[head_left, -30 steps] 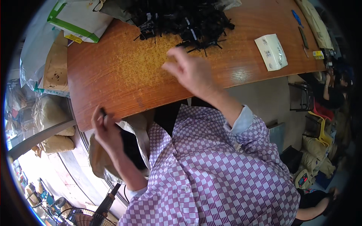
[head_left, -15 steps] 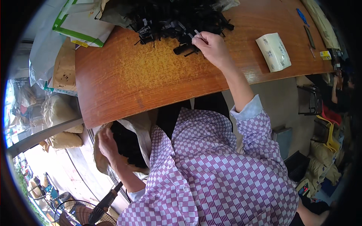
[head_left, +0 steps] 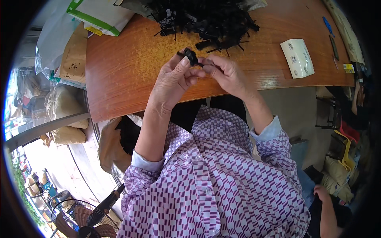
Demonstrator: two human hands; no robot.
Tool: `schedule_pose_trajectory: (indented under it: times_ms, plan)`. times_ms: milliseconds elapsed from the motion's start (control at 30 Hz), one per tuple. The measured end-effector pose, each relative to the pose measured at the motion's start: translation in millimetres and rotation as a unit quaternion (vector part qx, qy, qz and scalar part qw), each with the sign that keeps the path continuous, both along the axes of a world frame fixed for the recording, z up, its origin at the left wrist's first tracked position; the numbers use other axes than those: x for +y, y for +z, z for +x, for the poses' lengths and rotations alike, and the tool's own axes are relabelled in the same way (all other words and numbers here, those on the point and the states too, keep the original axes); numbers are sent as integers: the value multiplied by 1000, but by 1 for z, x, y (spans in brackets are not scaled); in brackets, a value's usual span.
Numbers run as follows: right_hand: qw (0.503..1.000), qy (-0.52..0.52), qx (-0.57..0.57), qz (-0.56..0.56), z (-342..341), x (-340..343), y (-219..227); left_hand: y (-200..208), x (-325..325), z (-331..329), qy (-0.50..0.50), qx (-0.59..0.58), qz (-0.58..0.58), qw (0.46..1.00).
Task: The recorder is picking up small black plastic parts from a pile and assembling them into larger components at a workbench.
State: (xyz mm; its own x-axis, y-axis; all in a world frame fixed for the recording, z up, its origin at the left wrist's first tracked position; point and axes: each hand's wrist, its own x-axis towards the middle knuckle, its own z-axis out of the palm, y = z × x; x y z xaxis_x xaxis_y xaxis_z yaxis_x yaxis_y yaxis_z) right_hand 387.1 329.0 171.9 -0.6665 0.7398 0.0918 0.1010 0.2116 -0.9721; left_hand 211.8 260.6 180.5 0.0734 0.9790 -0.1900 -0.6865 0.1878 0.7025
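Note:
In front of me, over the table's near part, my left hand (head_left: 170, 81) pinches a small black plastic piece (head_left: 191, 56) between thumb and fingers. My right hand (head_left: 230, 76) is closed on a thin dark stem at the piece's right side. Whether that stem belongs to the piece or is a separate part, I cannot tell. Just beyond both hands lies a heap of black plastic parts (head_left: 206, 23) with thin prongs sticking out. Below the table's left edge stands an open beige sack (head_left: 109, 148) with black contents.
The wooden table (head_left: 127, 79) carries a white printed packet (head_left: 297, 59) and a blue tool (head_left: 328, 26) to the right. A white-and-green bag (head_left: 101, 16) and a brown paper bag (head_left: 73, 69) sit far left. A fan (head_left: 85, 224) stands lower left; another person's arm (head_left: 327, 210) shows lower right.
My left hand has come up from the sack to above the table. My right hand has drawn back from the heap, and the two now meet at the black piece.

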Motion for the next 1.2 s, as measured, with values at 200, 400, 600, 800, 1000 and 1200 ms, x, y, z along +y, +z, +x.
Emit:
schedule_pose_trajectory:
  times_ms: [200, 400, 600, 800, 1000, 1200]
  plan:
    - [998, 16, -64, 23, 1, -23, -6, -15, -15, 0, 53, -35, -40, 997]
    - [998, -46, -33, 17, -16, -36, 5, -16, -29, 0, 121, 137, -25, 983]
    - [998, -3, -53, 24, -33, -39, -1, -19, -32, 1, 110, 307, 15, 945]
    - [991, 14, -127, 34, -37, -40, 0, -28, -33, -2, 104, 454, 34, 884]
    - [995, -29, -93, 28, -38, -43, -9, -15, -30, 5, 84, 574, 40, 814]
    - [997, -74, -29, -3, -34, -44, -22, -19, -23, 13, 86, 652, 66, 750]
